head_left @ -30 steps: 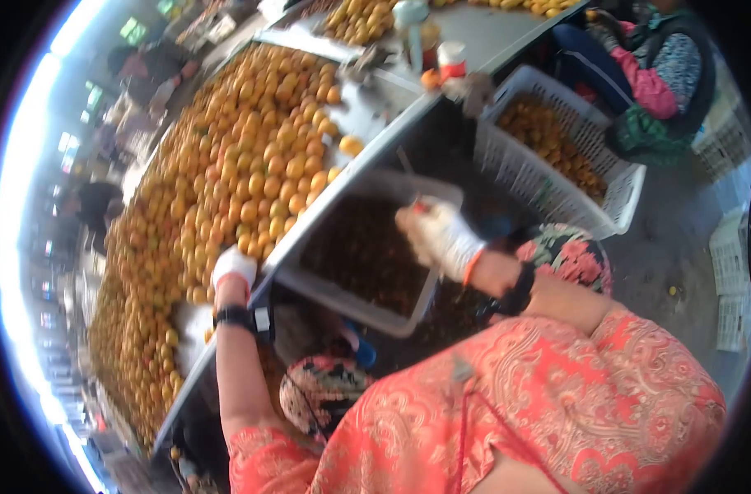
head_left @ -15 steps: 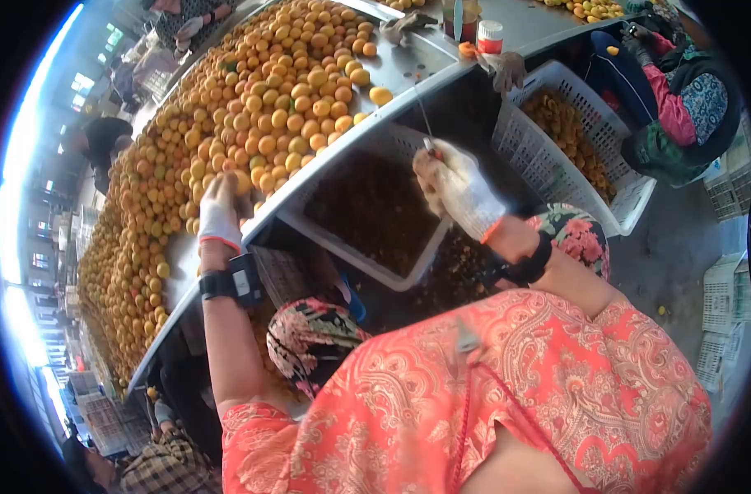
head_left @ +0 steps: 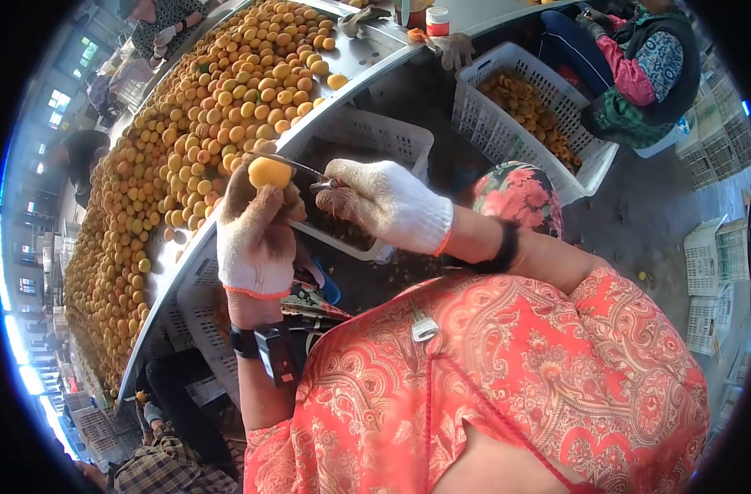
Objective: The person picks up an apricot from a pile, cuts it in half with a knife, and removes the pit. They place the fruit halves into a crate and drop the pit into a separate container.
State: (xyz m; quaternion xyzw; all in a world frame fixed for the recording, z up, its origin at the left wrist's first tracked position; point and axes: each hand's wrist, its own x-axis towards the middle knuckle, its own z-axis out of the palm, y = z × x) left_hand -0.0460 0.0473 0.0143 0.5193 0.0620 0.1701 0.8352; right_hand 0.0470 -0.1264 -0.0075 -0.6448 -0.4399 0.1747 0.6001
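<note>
An orange-yellow apricot (head_left: 269,173) is pinched between the gloved fingers of my left hand (head_left: 258,239), just past the table's near edge. In my right hand (head_left: 392,206), also in a soiled white glove, is a small knife (head_left: 300,166). Its thin blade points left and overlaps the top of the apricot in this view. Below both hands stands a white plastic crate (head_left: 402,142) with dark contents, partly hidden by my gloves. A large heap of apricots (head_left: 227,115) covers the metal table (head_left: 367,59) beyond my left hand.
Another white crate (head_left: 520,152) holding orange-brown fruit pieces (head_left: 530,115) stands at the right, beside a seated person in pink sleeves (head_left: 618,66). A red-and-white jar (head_left: 437,22) and a glove (head_left: 456,51) sit at the table edge. More people work across the table and at lower left.
My left hand has come back from the heap with an apricot. My right hand has moved left and brought the knife to it. The view has shifted a little.
</note>
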